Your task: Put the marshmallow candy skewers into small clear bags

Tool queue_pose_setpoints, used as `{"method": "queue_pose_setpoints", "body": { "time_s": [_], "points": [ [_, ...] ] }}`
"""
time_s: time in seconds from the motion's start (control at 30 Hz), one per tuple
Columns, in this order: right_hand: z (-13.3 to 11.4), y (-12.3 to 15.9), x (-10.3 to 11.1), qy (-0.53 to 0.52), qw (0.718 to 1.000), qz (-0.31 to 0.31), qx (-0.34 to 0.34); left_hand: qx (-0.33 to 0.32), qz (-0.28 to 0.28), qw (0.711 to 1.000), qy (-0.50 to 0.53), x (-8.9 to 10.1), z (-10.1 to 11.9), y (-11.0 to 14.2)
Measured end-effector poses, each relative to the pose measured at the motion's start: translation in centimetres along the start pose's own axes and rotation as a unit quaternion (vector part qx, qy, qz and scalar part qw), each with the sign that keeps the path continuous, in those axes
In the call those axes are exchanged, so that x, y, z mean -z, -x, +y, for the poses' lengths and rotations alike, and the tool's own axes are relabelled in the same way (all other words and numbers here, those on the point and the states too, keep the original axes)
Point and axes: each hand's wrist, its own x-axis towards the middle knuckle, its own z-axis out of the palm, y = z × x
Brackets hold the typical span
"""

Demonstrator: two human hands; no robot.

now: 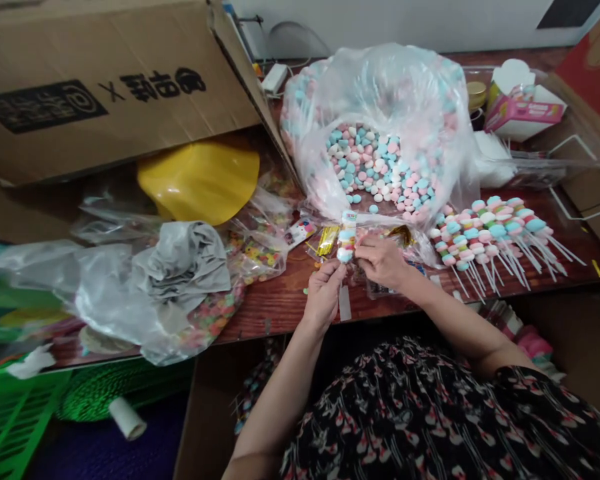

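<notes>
Pastel candy skewer (347,237) upright btwn both hands, above wood table (280,310), near its front edge. Lower end of stack inside curl of L hand (324,295); L fingers (336,270) closed around it, gripping. Stick mostly hidden by hands. Pale strip (345,303) below hands: stick, tag or wrapper, hard to tell.

R hand (380,261) just right of stack, palm down, fingers curled toward it, tips touching its side or nearly so. Grip vs. light contact: can't tell, tips partly hidden. Both forearms angled in from bottom of view, wrists bent slightly; L arm cut off by lower edge, R upper arm by dark floral garment (430,413).

Gold foil strips (327,240) either side of hands, second one (403,235) half hidden under clear wrap. Big clear plastic bag (380,80) of pastel candies behind hands, contents blurred by film. Heap of finished-looking skewers (490,233) on table to R, sticks pointing toward front, lower ones hidden. Bag of small multicolour candies (215,313) to L, partly under gray crumpled plastic (180,267). Yellow plastic sheet (200,180) partly under cardboard box (105,80), box cut off by top and L edges.
</notes>
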Motion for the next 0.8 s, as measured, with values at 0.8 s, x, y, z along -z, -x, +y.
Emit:
{"method": "queue_pose_setpoints", "body": {
  "time_s": [0.8],
  "points": [
    [1.2, 3.5, 3.5, -0.514, 0.83, 0.024, -0.213, -0.09, -0.16, 0.959, -0.217, -3.0, 0.6, 0.8]
  ]
}}
